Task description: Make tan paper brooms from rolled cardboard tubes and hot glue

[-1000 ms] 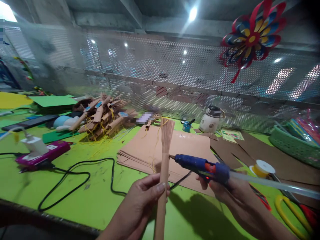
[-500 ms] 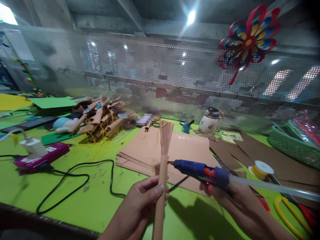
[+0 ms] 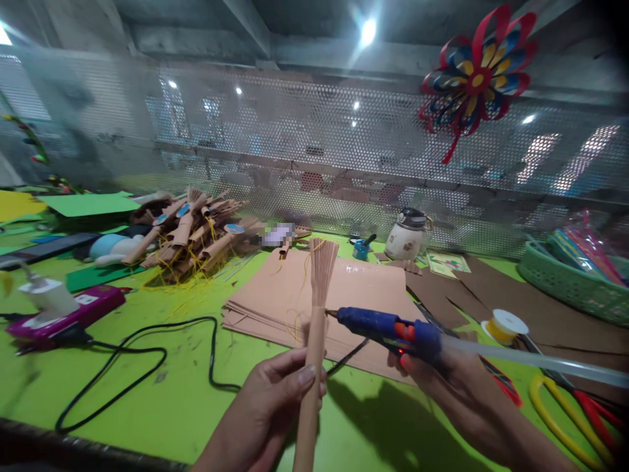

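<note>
My left hand (image 3: 282,387) is closed round a brown paper roll (image 3: 314,341), its thumb across the front. The roll's top end fans out into thin fringed strips, with a yellow thread beside it. In my right hand (image 3: 437,373) is a blue hot glue gun (image 3: 388,330), gripped by its handle; a long clear glue stick (image 3: 531,362) sticks out of its back. The gun's nozzle tip is at the right edge of the roll, just below the fringe; whether it touches I cannot tell. A stack of brown paper sheets (image 3: 275,295) lies behind the roll.
On the left are a pile of fringed paper rolls (image 3: 191,229), a purple power strip (image 3: 98,308) and a black cord (image 3: 211,347). On the right lie a thread spool (image 3: 506,326), yellow-handled scissors (image 3: 555,413) and a green basket (image 3: 565,288). A white jug (image 3: 405,239) stands behind.
The view has turned slightly right, so everything sits a little further left. The nozzle has shifted slightly toward the roll's edge. Both hands keep their holds.
</note>
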Demonstrator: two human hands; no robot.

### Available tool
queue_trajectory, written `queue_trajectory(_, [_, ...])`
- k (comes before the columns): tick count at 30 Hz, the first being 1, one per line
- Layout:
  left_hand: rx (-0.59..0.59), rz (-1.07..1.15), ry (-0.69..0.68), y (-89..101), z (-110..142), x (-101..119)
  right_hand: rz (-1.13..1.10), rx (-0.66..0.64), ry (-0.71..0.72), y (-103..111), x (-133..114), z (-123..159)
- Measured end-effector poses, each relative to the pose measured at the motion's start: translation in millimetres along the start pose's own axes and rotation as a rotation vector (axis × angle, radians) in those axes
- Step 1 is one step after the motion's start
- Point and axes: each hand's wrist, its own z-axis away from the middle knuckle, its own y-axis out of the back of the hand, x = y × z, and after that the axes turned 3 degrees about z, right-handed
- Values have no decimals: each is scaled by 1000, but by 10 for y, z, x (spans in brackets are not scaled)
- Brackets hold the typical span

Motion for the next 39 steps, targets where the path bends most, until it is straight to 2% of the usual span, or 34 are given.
queue_trajectory(8, [10,4,-33,37,-29,-21,7,-131,-60,22,-15,39])
queue_trajectory(15, [-34,-57,-16,37,-19,-14,-33,27,-28,-21,-88,-18])
queue_trajectory(27, [5,-57,-19,53,10,-15,34,-36,-21,79,-147,14])
queue_trajectory(33, [20,-53,-7,12,26,15,58,25,-12,89,-195,9])
queue_trajectory(39, [39,-44,4,4,33,6,65,20,-18,42,-197,-9])
